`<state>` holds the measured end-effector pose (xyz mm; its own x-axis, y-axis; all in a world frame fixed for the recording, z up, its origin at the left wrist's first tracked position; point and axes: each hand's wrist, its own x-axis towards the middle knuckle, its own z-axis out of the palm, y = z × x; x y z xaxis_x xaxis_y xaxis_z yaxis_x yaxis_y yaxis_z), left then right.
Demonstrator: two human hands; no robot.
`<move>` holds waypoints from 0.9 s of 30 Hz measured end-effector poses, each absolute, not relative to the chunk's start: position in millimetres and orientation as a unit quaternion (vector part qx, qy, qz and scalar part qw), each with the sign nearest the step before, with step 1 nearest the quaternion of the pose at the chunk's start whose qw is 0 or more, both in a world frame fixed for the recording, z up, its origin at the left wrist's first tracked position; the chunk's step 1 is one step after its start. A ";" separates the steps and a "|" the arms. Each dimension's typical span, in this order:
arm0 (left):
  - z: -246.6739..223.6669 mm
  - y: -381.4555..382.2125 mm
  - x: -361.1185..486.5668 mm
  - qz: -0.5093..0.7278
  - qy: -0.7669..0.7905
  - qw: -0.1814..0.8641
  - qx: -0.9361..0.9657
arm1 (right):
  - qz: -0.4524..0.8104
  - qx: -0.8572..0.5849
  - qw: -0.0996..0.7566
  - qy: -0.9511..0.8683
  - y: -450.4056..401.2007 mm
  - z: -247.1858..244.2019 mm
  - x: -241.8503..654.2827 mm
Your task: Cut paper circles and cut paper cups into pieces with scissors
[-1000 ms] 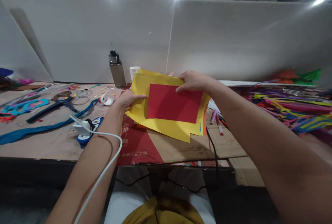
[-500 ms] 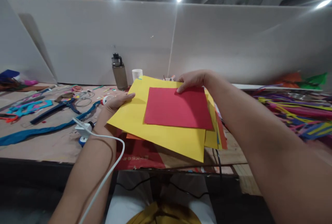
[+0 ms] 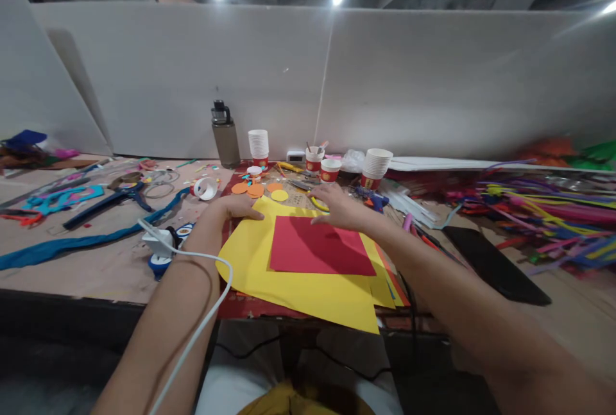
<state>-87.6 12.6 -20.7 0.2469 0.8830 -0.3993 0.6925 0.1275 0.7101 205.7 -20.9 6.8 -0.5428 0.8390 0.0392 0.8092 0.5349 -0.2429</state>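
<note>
A stack of coloured paper lies low at the table's front, with large yellow sheets (image 3: 308,296) and a smaller red sheet (image 3: 322,248) on top. Orange and blue edges show at its right side. My left hand (image 3: 239,207) is at the stack's far left edge, thumb over the yellow paper and the other fingers mostly hidden. Over the red sheet's far edge, my right hand (image 3: 337,208) is open with fingers apart, its thumb close to the sheet. Just beyond the stack lie orange paper circles (image 3: 255,191) and a yellow circle (image 3: 279,195).
Stacked paper cups (image 3: 376,165), a glue gun (image 3: 373,199) and a bottle (image 3: 225,139) stand or lie behind. A dark phone-like slab (image 3: 495,264) and pipe cleaners (image 3: 558,210) are right. A white cable (image 3: 206,319) crosses my left forearm near a plug (image 3: 161,242).
The paper stack has come down towards the table's front edge, uncovering cups, circles and tools behind it. My right hand has let go of the stack and its fingers have spread.
</note>
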 end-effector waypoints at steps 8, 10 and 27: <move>-9.9 8.2 -86.8 -0.009 0.629 0.340 0.699 | 0.148 -0.441 -0.026 -0.885 -70.5 -32.4 194.7; -3.6 5.0 -84.6 -0.027 0.636 0.311 0.706 | 0.147 -0.442 -0.022 -0.884 -71.2 -33.2 193.8; 0.3 5.4 -86.0 0.064 0.611 0.351 0.707 | 0.185 -0.433 -0.023 -0.882 -68.1 -24.5 209.4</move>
<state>-86.0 5.4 0.3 0.2453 0.9082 -0.3392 0.8188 -0.0068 0.5740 209.4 -68.1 -24.5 -0.6236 0.7556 -0.2006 0.7724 0.5559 -0.3071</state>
